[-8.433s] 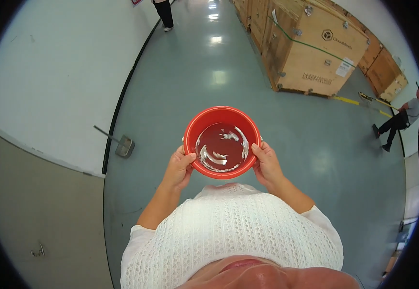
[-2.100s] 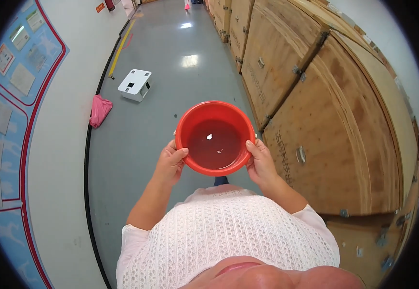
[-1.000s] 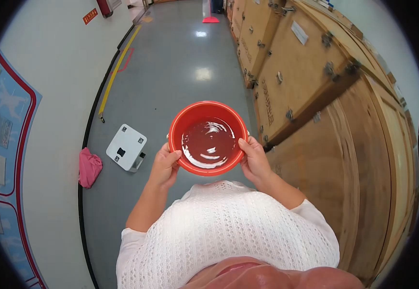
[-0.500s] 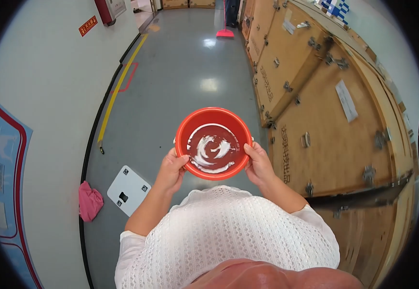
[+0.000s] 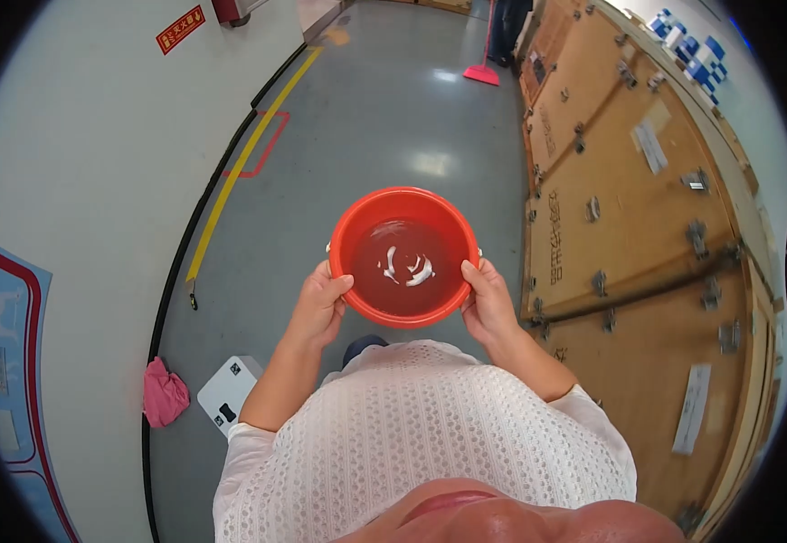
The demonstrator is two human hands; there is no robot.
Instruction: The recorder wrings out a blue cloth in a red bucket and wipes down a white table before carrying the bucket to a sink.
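Observation:
An orange-red bucket [image 5: 404, 196] is held out in front of my body, its open top facing up. Water inside it shows bright, broken reflections. My left hand [image 5: 322, 303] grips the left side of the bucket, thumb over the rim. On the opposite side my right hand [image 5: 486, 299] has its thumb on the rim in the same way. The other fingers of both hands are partly hidden below the rim. A small pale handle joint shows at each side of the rim.
Wooden crates [image 5: 583, 213] with metal latches line the right side. To the left stand a white wall [image 5: 86, 136], a pink cloth [image 5: 165, 393] and a white square board [image 5: 228, 385]. A person's leg [image 5: 508, 32] and a pink broom [image 5: 481, 74] are far ahead on the grey floor.
I have moved forward along the aisle; the crates and the white board have slid back past me. Reflections in the bucket's water have changed shape. Both hands keep hold of the bucket.

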